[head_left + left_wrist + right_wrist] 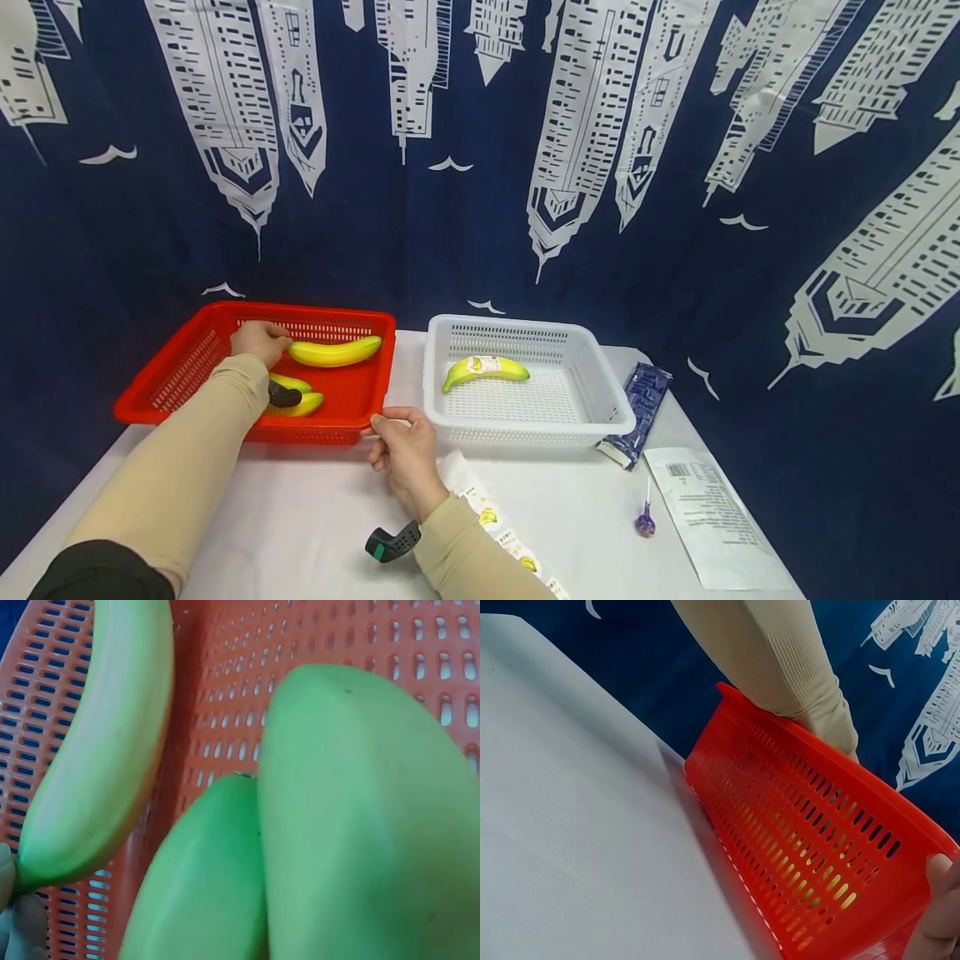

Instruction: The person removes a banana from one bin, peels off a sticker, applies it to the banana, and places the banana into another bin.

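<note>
My left hand (258, 342) reaches into the red basket (392, 367) and pinches the tip of a yellow banana (335, 352); in the left wrist view its fingertips (6, 877) close on the greenish end of that banana (112, 742). Two more bananas (360, 810) lie side by side below, partly behind the sleeve and wrist camera in the head view. My right hand (408, 458) holds the near right corner of the red basket's rim, with the thumb (939, 874) against it in the right wrist view.
Right of the red basket stands a white basket (528, 429) holding one banana (487, 372) with a label on it. A strip of banana stickers (487, 517) runs under the right forearm. Further right are a blue packet (647, 400), a purple lollipop (645, 523) and a white printed pouch (712, 521).
</note>
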The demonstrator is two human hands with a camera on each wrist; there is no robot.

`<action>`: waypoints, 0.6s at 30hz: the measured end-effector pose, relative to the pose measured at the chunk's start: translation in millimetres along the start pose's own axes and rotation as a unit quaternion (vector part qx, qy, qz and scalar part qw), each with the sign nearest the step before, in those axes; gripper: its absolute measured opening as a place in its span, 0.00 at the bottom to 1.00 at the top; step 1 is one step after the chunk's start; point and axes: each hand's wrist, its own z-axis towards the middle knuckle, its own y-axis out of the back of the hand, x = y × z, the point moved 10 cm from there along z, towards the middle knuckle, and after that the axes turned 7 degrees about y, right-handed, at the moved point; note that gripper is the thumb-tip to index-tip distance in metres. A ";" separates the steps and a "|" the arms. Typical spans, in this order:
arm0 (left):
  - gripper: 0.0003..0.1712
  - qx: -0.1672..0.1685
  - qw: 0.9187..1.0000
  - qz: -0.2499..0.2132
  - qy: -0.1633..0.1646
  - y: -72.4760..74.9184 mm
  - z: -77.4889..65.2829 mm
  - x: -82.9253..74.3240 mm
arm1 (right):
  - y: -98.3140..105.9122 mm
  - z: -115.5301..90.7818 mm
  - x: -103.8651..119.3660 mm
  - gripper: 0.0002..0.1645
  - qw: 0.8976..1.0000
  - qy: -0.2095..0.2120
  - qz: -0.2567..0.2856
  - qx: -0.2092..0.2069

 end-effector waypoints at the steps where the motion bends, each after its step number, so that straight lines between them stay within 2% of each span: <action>1: 0.20 0.000 1.000 0.000 -0.002 0.2 0.1 -1.6 | 0.6 0.3 0.5 0.13 1.000 0.000 0.000 0.000; 10: 0.19 0.012 1.000 -0.002 -0.010 8.8 -2.0 -0.9 | -2.6 0.3 -0.1 0.13 1.000 0.004 0.000 -0.001; 13: 0.18 0.011 1.000 0.003 -0.025 16.7 -4.4 -8.5 | -4.2 0.2 -0.2 0.14 1.000 0.008 0.002 0.001; 18: 0.17 -0.001 0.998 0.010 -0.057 36.5 -10.9 -31.3 | -3.1 0.6 0.6 0.15 1.000 0.020 0.007 -0.003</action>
